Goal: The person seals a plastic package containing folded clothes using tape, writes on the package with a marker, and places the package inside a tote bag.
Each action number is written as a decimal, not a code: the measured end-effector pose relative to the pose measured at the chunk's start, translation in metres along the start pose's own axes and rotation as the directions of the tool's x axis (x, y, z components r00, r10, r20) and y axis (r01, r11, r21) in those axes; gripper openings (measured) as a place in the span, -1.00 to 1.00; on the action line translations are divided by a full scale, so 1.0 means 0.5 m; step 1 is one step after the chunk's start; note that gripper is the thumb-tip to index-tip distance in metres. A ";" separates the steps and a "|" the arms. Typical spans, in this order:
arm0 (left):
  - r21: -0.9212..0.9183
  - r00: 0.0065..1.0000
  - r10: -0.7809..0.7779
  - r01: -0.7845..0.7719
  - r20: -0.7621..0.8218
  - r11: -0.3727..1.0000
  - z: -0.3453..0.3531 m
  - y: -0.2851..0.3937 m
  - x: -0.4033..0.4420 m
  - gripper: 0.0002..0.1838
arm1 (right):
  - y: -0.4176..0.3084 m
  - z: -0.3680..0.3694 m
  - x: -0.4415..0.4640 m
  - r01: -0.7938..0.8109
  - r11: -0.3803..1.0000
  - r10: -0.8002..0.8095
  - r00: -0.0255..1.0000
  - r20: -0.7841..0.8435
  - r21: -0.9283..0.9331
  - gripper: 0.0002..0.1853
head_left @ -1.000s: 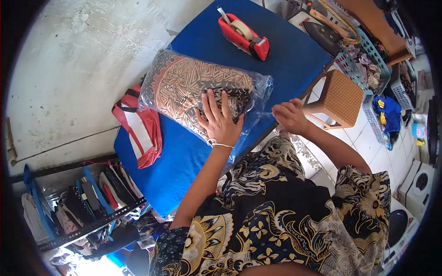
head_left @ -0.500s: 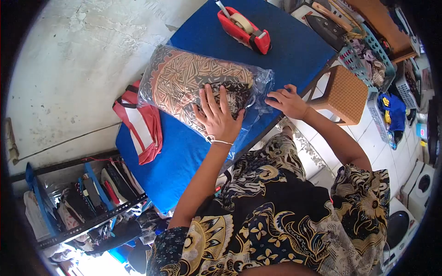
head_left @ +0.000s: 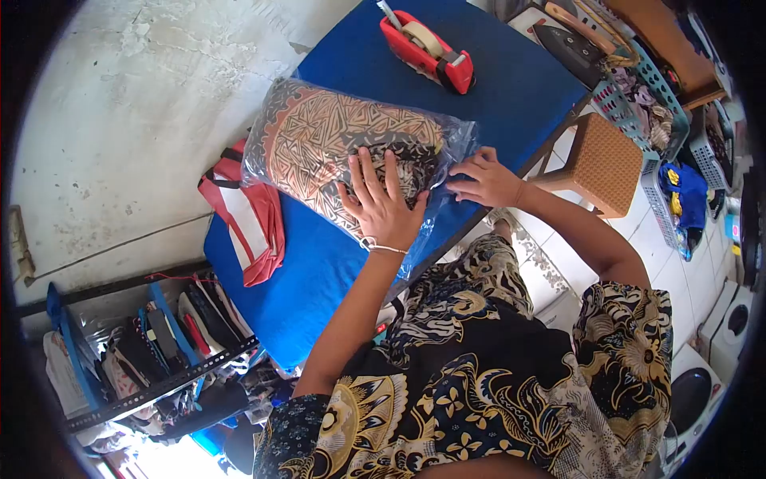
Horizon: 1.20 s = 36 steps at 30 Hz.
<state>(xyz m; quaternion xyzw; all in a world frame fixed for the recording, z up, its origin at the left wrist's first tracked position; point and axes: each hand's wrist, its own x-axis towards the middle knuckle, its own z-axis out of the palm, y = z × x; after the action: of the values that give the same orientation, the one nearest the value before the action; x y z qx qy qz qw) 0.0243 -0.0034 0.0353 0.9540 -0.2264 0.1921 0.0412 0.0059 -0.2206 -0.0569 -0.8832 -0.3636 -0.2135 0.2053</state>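
A clear plastic bag with folded patterned cloth [head_left: 319, 136] inside lies on the blue-covered table [head_left: 511, 64]. My left hand [head_left: 381, 199] rests flat on the bag with its fingers spread. At the bag's right end my right hand [head_left: 485, 180] has its fingers bent at the loose plastic edge; what lies between the fingertips is too small to make out. Above the bag stands a red tape dispenser [head_left: 427, 49] with a roll of tape.
A red and white folded bag [head_left: 249, 227] hangs over the table's left edge. To the right are a woven-top stool [head_left: 606, 164], an iron [head_left: 568, 52] and baskets of clothes [head_left: 646, 112]. A rack of clothes [head_left: 152, 343] stands at lower left.
My right hand has moved left, closer to the bag's loose plastic end. My left hand has stayed on the bag.
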 end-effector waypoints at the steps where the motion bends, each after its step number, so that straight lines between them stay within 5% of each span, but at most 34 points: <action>1: 0.005 1.000 -0.007 0.007 0.004 1.000 0.001 -0.001 -0.001 -0.01 | -0.008 0.003 0.001 -0.078 0.994 0.081 0.996 -0.047 0.071 -0.73; 13: -0.024 1.000 -0.013 0.012 -0.024 1.000 0.007 -0.001 -0.004 -0.07 | -0.047 0.007 0.026 -0.207 0.978 0.209 0.944 -0.256 0.033 -0.82; 36: 0.030 1.000 -0.008 0.008 -0.021 1.000 0.014 -0.003 -0.006 -0.02 | -0.051 -0.010 0.005 -0.220 0.967 0.245 0.944 -0.223 0.128 -0.83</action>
<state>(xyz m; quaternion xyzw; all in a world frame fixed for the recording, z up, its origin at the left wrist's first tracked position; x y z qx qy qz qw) 0.0249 -0.0019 0.0277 0.9534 -0.2194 0.2051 0.0300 -0.0123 -0.2053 -0.0464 -0.8766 -0.2400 -0.2729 0.3154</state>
